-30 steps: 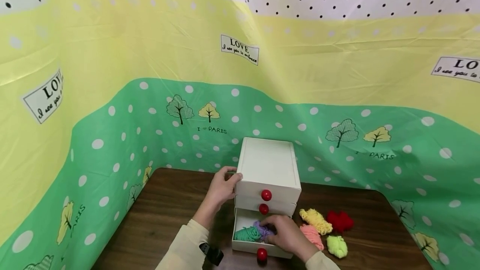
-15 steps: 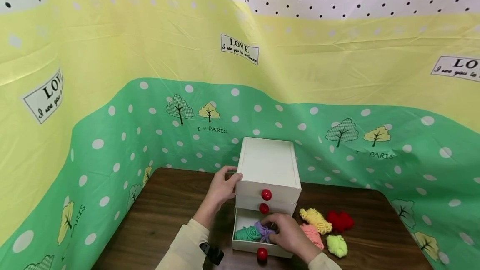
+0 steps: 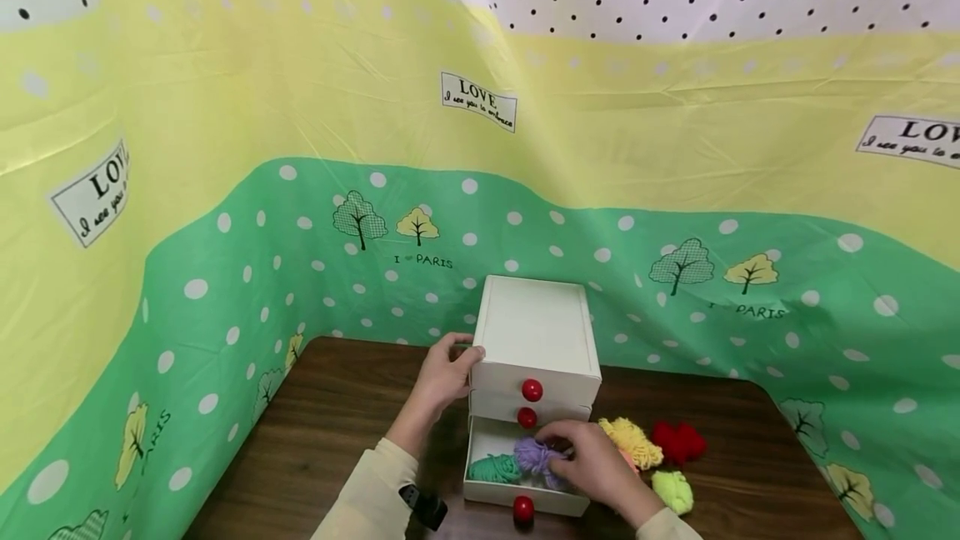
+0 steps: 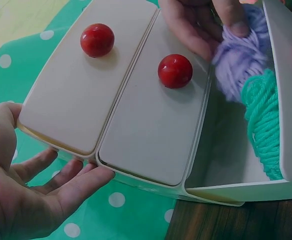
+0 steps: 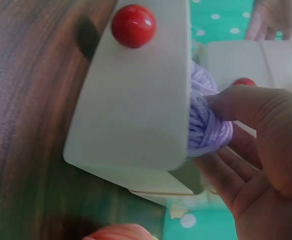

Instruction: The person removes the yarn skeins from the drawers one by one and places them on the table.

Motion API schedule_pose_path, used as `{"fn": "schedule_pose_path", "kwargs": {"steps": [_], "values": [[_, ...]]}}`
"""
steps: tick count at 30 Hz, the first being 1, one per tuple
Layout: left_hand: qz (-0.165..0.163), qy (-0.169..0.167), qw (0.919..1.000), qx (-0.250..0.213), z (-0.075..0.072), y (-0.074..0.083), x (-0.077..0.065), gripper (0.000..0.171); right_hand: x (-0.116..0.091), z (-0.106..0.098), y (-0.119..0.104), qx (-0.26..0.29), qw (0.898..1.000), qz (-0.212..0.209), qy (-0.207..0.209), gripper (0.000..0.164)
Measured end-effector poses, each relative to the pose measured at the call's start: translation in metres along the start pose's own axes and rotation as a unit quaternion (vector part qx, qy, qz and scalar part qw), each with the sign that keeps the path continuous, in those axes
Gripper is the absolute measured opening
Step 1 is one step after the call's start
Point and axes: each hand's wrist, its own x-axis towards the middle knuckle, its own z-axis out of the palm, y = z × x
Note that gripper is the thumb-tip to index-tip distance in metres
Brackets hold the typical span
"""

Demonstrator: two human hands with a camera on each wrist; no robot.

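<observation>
A white cabinet (image 3: pixel 534 325) with three drawers and red knobs stands on the table; its bottom drawer (image 3: pixel 487 492) is pulled out. My left hand (image 3: pixel 444 369) rests against the cabinet's left side, its fingers (image 4: pixel 81 182) fairly straight and the thumb at the top edge. Over the open drawer, my right hand (image 3: pixel 592 461) pinches a purple yarn bundle (image 5: pixel 206 120) between thumb and fingers. Beside it inside the drawer lies a teal yarn bundle (image 4: pixel 263 125). The purple bundle partly overlaps the teal one in the left wrist view.
To the right of the cabinet lie yellow (image 3: pixel 633 442), red (image 3: pixel 678 442) and lime yarn bundles (image 3: pixel 672 492) on the brown wooden table (image 3: pixel 322 423). A coral yarn bundle (image 5: pixel 123 232) is mostly hidden behind my right hand. Patterned cloth (image 3: pixel 420 307) hangs behind the table.
My right hand has shifted to the right with the purple yarn bundle, which now sits farther from the teal one. The left hand stays where it was.
</observation>
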Motion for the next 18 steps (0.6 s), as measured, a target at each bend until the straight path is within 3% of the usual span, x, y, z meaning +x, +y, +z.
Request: {"fn": "schedule_pose_path", "kwargs": {"steps": [18], "values": [[-0.004,-0.006,1.0000,0.004,-0.001,0.002,-0.001,0.047,-0.028,-0.049,-0.004,0.048,0.997,0.030,0.046,0.032]]}}
